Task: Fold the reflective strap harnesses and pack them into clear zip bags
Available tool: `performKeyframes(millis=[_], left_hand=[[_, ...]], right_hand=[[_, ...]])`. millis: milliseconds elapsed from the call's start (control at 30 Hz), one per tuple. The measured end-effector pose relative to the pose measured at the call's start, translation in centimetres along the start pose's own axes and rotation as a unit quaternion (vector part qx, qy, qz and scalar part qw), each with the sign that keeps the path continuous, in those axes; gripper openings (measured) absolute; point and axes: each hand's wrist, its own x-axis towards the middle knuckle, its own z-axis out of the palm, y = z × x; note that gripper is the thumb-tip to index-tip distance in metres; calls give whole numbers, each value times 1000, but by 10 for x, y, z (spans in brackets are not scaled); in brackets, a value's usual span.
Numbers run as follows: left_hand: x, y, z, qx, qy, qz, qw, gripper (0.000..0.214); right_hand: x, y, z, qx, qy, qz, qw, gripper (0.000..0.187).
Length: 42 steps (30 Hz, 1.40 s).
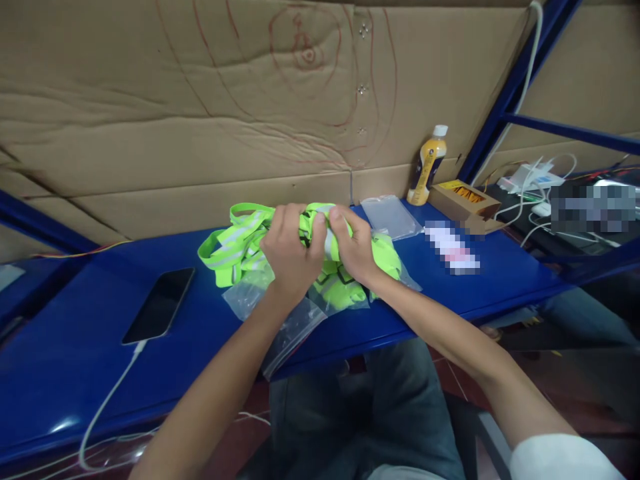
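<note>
A bundle of neon-green reflective straps (235, 250) with grey bands lies on the blue table (60, 360), partly over clear plastic bags (293, 327). My left hand (290, 257) grips the middle of the bundle from the left. Facing it, my right hand (353, 250) pinches the same straps from the right, thumbs nearly meeting on top. Both hands hold the straps just above the table surface.
A black phone (160, 305) on a white cable lies at the left. More clear bags (391, 217), a yellow drink bottle (427, 167) and a small cardboard box (463, 199) stand at the back right. Cardboard sheets form the wall behind. Chargers and cables sit at far right.
</note>
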Motion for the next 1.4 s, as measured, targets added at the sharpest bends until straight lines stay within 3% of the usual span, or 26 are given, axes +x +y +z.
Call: performKeyframes(millis=[133, 333, 467, 567, 700, 800, 867, 933, 1000, 1067, 1133, 1200, 1267, 1333, 1400], left_hand=[[0, 2, -5, -38, -48, 32, 998, 56], [-2, 0, -3, -31, -56, 58, 996, 69], [-3, -5, 0, -54, -56, 60, 995, 74], [1, -7, 0, -78, -92, 52, 991, 73], [16, -18, -3, -116, -113, 3, 987, 78], [31, -32, -19, -71, -100, -24, 992, 74], [36, -41, -42, -7, -135, -28, 990, 65], [35, -46, -75, 51, -215, -25, 975, 61], [26, -47, -110, 34, -318, 35, 947, 71], [12, -45, -138, 14, -432, 110, 895, 99], [-4, -41, -153, 41, -517, 146, 843, 133], [-18, -38, -153, 66, -549, 177, 814, 154], [-26, -35, -144, 74, -577, 201, 788, 157], [-27, -34, -134, 67, -595, 208, 773, 144], [-22, -35, -127, 58, -581, 200, 787, 122]], right_hand=[[0, 0, -2, 23, -45, 25, 998, 46], [7, 1, -5, 101, -72, 98, 987, 57], [7, 0, -6, 110, -48, 140, 983, 53], [7, -2, -7, 139, -16, 186, 973, 48], [14, -2, -13, 179, 35, 244, 952, 45], [22, 5, -21, 198, 73, 257, 943, 46], [27, 12, -26, 207, 88, 272, 936, 49], [31, 18, -31, 213, 101, 282, 930, 52], [33, 22, -34, 215, 110, 283, 928, 52], [35, 25, -36, 216, 113, 279, 929, 53], [35, 26, -36, 216, 115, 278, 929, 53], [35, 27, -37, 212, 108, 278, 931, 53], [35, 27, -37, 205, 97, 274, 935, 52], [34, 28, -36, 207, 91, 268, 937, 53], [33, 27, -36, 214, 97, 267, 935, 54]])
